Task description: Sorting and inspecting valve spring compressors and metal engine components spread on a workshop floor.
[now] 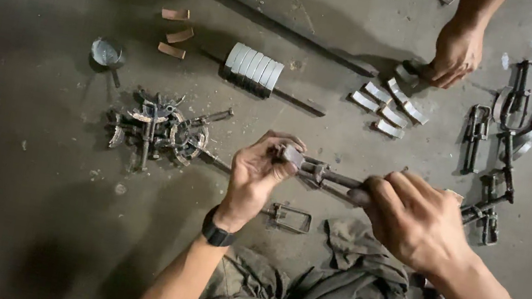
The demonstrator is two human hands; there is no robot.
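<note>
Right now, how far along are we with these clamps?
Done, by the look of it: clamped frames lie at right. In hand: the left hand and right hand grip one metal clamp. Left: loose silver curved pieces by another person's hand, a stacked row and a tangled pile.

We note the clamp (319,173): dark, grimy matt metal. Curved plates (254,67): bright, smooth metal. Floor (22,203): rough matt concrete. Rag (343,290): creased cloth.

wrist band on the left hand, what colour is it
Black. The wrist band sits just below the left hand; the head view shows it plainly.
</note>
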